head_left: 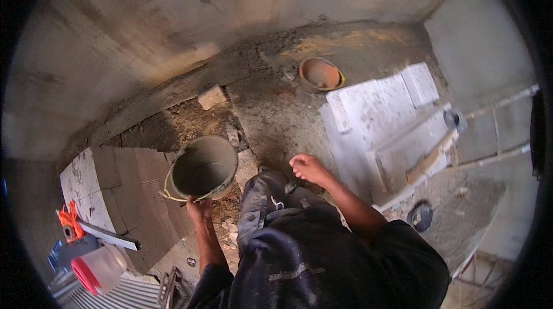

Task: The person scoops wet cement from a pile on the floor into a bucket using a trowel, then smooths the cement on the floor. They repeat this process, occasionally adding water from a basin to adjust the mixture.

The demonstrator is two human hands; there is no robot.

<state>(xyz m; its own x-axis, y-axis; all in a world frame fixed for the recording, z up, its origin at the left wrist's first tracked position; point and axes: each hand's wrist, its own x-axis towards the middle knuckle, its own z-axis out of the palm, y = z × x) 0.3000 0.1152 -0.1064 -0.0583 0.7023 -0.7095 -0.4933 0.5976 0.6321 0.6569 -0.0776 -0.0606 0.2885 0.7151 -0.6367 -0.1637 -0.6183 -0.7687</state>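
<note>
Beside the stacked blocks [147,194]: I see the bucket [203,166] gripped, not released; I judge its handling unfinished.
Left hand [199,209]: fingers clasp it.
Right hand [309,169]: loosely curled, empty.

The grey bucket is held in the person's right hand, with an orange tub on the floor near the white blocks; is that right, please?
Not the right hand: the head view shows the grey bucket in the left hand; the orange tub is indeed on the floor near the white blocks.
</note>
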